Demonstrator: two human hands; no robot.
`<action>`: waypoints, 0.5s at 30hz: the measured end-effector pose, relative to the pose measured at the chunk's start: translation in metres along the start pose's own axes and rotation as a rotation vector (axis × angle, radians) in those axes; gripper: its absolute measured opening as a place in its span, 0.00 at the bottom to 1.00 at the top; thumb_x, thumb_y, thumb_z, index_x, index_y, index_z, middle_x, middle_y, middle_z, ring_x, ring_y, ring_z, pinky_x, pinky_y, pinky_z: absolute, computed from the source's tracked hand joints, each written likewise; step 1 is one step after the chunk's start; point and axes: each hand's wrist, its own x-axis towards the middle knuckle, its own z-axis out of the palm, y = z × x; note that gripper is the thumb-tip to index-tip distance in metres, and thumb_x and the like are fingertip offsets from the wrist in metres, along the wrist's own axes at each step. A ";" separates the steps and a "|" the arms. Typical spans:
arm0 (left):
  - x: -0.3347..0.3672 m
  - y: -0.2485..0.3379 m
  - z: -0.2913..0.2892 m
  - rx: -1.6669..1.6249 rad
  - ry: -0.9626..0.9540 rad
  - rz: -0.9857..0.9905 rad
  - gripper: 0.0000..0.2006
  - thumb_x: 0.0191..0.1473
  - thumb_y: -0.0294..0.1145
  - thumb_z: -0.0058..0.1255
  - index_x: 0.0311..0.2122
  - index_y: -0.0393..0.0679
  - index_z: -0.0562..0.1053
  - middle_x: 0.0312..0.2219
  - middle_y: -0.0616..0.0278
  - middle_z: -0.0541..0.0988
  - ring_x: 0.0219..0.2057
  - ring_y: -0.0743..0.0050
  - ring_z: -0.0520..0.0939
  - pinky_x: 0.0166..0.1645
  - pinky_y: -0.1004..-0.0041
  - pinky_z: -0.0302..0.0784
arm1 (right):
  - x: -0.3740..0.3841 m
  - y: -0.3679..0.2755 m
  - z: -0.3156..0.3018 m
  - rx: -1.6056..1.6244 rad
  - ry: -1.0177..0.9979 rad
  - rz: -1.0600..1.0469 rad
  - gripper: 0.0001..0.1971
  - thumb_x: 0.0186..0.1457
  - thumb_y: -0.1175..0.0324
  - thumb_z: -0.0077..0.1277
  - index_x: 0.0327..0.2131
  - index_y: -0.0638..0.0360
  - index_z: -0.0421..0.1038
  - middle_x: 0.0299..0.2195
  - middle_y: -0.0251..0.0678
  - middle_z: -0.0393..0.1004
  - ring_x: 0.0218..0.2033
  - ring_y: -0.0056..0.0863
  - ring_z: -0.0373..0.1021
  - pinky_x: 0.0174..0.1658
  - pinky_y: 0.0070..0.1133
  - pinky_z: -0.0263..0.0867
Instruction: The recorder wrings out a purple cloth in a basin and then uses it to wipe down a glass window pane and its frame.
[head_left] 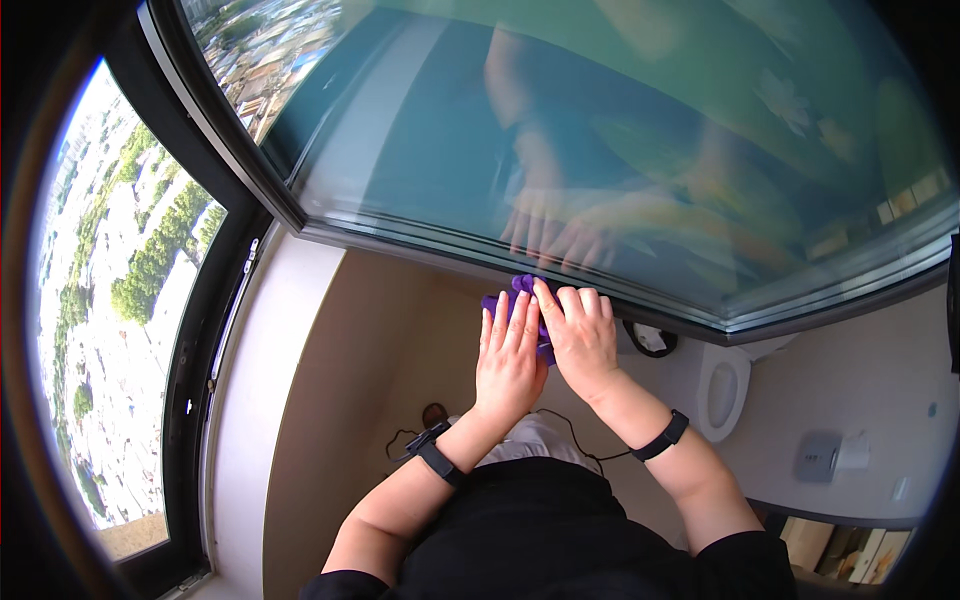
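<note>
Both hands lie flat with fingers stretched out, left hand (508, 358) and right hand (580, 335) pressing a purple cloth (520, 300) at the window frame (420, 250), twelve o'clock of the wrists.

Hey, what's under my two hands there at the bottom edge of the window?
A purple cloth lies under the left hand and right hand, pressed against the window frame. Only its upper folds show; the hands cover the rest.
</note>
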 end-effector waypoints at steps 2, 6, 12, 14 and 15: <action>0.001 0.004 0.002 -0.036 0.011 0.027 0.39 0.45 0.29 0.55 0.64 0.35 0.59 0.64 0.49 0.60 0.68 0.43 0.54 0.69 0.47 0.47 | -0.005 0.006 -0.002 -0.033 0.004 0.004 0.24 0.54 0.68 0.49 0.56 0.52 0.69 0.35 0.30 0.68 0.38 0.31 0.64 0.42 0.28 0.62; 0.003 0.016 0.006 -0.034 -0.040 0.097 0.39 0.43 0.29 0.56 0.64 0.36 0.60 0.65 0.52 0.60 0.68 0.45 0.53 0.70 0.48 0.46 | -0.024 0.022 -0.002 -0.101 -0.002 0.039 0.23 0.54 0.68 0.49 0.55 0.52 0.69 0.35 0.30 0.68 0.38 0.30 0.64 0.42 0.28 0.62; 0.006 0.036 0.014 -0.023 -0.094 0.157 0.40 0.43 0.30 0.58 0.64 0.37 0.60 0.65 0.53 0.60 0.69 0.45 0.51 0.71 0.48 0.45 | -0.046 0.041 -0.013 -0.138 -0.036 0.104 0.25 0.54 0.68 0.48 0.58 0.50 0.67 0.36 0.31 0.68 0.39 0.31 0.64 0.44 0.29 0.62; 0.009 0.043 0.018 -0.048 -0.104 0.206 0.41 0.43 0.31 0.59 0.65 0.39 0.59 0.65 0.55 0.59 0.69 0.45 0.51 0.71 0.48 0.45 | -0.059 0.050 -0.011 -0.164 -0.025 0.133 0.25 0.54 0.68 0.48 0.58 0.50 0.67 0.36 0.30 0.68 0.39 0.31 0.64 0.44 0.29 0.62; 0.010 0.046 0.020 -0.053 -0.109 0.230 0.41 0.43 0.31 0.59 0.65 0.39 0.59 0.65 0.55 0.59 0.69 0.45 0.51 0.71 0.48 0.45 | -0.065 0.055 -0.010 -0.185 -0.018 0.149 0.25 0.54 0.68 0.48 0.58 0.50 0.67 0.37 0.30 0.68 0.39 0.31 0.64 0.44 0.29 0.62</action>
